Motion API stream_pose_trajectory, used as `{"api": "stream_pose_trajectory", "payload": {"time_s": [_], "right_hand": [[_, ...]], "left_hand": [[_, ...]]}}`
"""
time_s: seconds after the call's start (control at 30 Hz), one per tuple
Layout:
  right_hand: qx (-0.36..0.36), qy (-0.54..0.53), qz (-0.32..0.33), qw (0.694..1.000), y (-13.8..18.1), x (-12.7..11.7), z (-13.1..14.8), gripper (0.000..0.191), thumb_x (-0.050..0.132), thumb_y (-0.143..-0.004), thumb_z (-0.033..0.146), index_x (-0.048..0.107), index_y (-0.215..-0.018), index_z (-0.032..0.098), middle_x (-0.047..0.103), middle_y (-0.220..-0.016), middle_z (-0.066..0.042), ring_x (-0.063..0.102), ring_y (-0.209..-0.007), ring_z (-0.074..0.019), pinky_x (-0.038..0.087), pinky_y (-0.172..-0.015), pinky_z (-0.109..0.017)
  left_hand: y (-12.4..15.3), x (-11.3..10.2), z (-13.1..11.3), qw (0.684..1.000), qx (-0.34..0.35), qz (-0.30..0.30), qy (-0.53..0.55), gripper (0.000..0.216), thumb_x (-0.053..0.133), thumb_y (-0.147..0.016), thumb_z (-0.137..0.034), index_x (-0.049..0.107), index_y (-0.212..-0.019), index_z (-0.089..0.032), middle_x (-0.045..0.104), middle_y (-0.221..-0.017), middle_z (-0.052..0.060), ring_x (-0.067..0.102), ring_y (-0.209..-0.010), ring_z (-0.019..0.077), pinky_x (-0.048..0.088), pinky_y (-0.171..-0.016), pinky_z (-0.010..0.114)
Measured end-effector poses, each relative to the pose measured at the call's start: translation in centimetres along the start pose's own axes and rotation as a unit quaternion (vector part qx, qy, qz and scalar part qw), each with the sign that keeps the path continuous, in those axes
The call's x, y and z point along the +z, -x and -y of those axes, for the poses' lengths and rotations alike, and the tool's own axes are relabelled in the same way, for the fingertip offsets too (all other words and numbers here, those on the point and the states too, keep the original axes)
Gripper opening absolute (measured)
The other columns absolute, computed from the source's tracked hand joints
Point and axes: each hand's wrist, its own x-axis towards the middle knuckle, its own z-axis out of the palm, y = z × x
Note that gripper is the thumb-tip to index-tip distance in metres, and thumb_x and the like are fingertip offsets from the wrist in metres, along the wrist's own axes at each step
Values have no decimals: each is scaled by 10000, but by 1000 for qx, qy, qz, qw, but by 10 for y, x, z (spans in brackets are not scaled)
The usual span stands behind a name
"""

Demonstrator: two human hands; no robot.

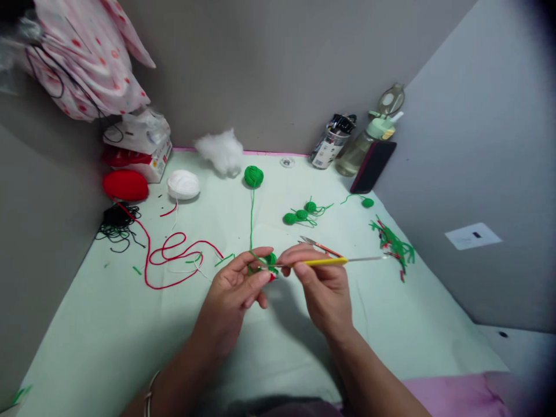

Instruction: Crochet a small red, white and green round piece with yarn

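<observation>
My left hand (238, 281) pinches a small crochet piece (271, 260) of green yarn with a bit of red and white, partly hidden behind the fingers. A green strand runs over its index finger and back to a green yarn ball (253, 176). In my right hand (321, 284) lies a crochet hook (326, 262) with a yellow handle, gripped like a pencil. Its metal tip points left and meets the piece at the left fingertips. Just behind the right hand, scissors (324, 247) with orange-red handles rest on the table.
Small green crochet balls (301, 215) lie behind my right hand. Yarn scraps (395, 243) are heaped at the right. Red yarn (125, 185), white yarn (183, 184), black yarn (119, 215) and white stuffing (221, 152) stand along the left and back. A phone (373, 167) leans on a bottle (354, 153).
</observation>
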Motion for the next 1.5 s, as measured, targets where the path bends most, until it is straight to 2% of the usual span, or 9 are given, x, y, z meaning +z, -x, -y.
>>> {"api": "stream_pose_trajectory", "payload": {"time_s": [0.2, 0.5, 0.73, 0.9, 1.0, 1.1, 1.2, 1.33, 1.5], "right_hand": [[46, -10, 11, 999, 2, 2, -2, 157, 705, -996, 338, 844, -993, 265, 797, -927, -60, 708, -818, -200, 588, -741, -351], [93, -87, -4, 992, 0, -2, -2, 235, 653, -1029, 407, 775, -932, 231, 783, -863, -38, 686, -723, -161, 590, -730, -308], [-84, 142, 38, 986, 10, -3, 5, 258, 529, -1063, 148, 746, -1129, 271, 790, -991, -48, 738, -864, -186, 602, -786, -335], [-244, 319, 97, 911, 14, -1, 0, 348, 577, -1020, 111, 698, -1304, 272, 792, -1052, -84, 747, -942, -226, 620, -791, -359], [-293, 378, 75, 875, 15, 0, -2, 332, 628, -1007, 126, 731, -1285, 274, 784, -1098, -86, 750, -993, -230, 632, -801, -352], [-216, 256, 20, 942, 11, 0, -2, 264, 577, -1039, 140, 759, -1189, 257, 781, -1002, -71, 738, -908, -213, 625, -751, -350], [-92, 80, -12, 992, 4, 0, 0, 224, 562, -1060, 198, 779, -1043, 252, 755, -890, -44, 694, -742, -177, 594, -657, -322], [-83, 86, 23, 993, -1, 3, 0, 170, 643, -1020, 176, 797, -1008, 246, 789, -926, -51, 728, -853, -191, 605, -755, -325], [-236, 268, 61, 932, 6, 4, 1, 297, 618, -989, 56, 779, -1180, 217, 798, -1006, -101, 725, -893, -206, 605, -757, -333]], "left_hand": [[3, 2, 3, 999, 12, -4, -37, 303, 885, -787, -294, 854, -1078, -214, 513, -552, -61, 516, -575, 100, 503, -604, 217], [1, 1, -2, 1000, 13, -8, -26, 274, 901, -755, -243, 865, -1025, -218, 649, -749, -18, 458, -536, 50, 509, -551, 199], [4, -1, 3, 994, 57, -36, -88, 252, 853, -806, -218, 847, -1057, -235, 613, -712, -38, 568, -564, 69, 500, -577, 191], [4, -1, 8, 994, 72, -45, -75, 401, 886, -777, -223, 799, -1169, -230, 620, -769, -44, 550, -556, 53, 470, -535, 164], [2, -2, 6, 1000, -3, 3, 4, 493, 906, -775, -270, 770, -1243, -191, 527, -630, -94, 333, -431, 11, 405, -453, 146], [0, -3, -1, 995, -70, 19, 71, 449, 938, -736, -244, 805, -1150, -133, 439, -541, -126, 174, -426, -7, 332, -412, 114], [0, -2, -5, 995, -59, 14, 77, 417, 942, -725, -202, 819, -1120, -155, 504, -570, -108, 189, -421, -15, 334, -408, 109], [1, -1, 1, 1000, -8, 26, 11, 388, 914, -768, -242, 817, -1141, -195, 671, -799, -38, 326, -416, -16, 482, -465, 178], [-1, -3, 8, 1000, 19, 8, 2, 449, 925, -769, -254, 804, -1197, -194, 677, -799, -34, 371, -448, -5, 493, -499, 177]]}}
